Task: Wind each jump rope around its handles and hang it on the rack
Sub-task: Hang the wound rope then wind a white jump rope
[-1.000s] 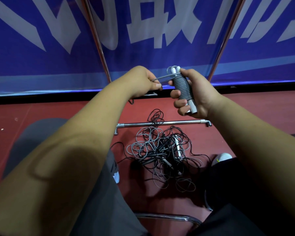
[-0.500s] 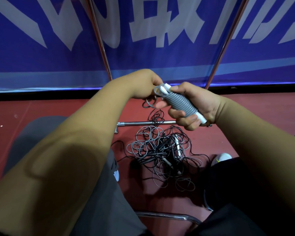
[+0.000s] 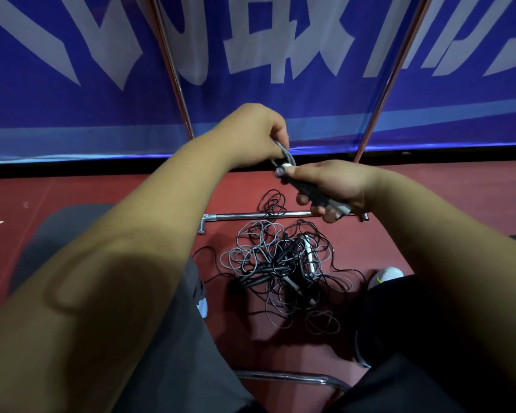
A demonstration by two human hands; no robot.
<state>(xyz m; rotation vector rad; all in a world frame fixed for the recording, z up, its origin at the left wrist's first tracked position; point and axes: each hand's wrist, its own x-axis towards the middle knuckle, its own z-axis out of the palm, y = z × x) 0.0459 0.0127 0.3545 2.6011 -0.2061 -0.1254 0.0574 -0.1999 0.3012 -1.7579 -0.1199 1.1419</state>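
R hand (image 3: 337,186) grips the wound jump rope (image 3: 312,192): fingers curled under it, thumb on top near the upper end. The bundle's long axis runs diagonally, w/ the top end up-left toward the L hand (image 3: 251,135) and the pale handle tip down-right past the little finger. L hand sits up-left of the bundle, just beside its top end, pinching the grey cord tail (image 3: 286,152) btwn thumb and fingers. The tail drops from that pinch to the handle tops. So L is the hand nearer the loose end, and R only holds.

Wrap looks nearly done. Next move prob. tucks or loops the tail at the top end, which needs it taut and roughly in line w/ the axis. Whether it's already tucked can't be told, as that spot is blurred.

Bundle is in mid-air above the rack's base bar (image 3: 236,216), btwn the two uprights (image 3: 173,73). The other ropes lie in a tangled pile (image 3: 280,263) on the floor (image 3: 102,192), just on the near side of that bar.
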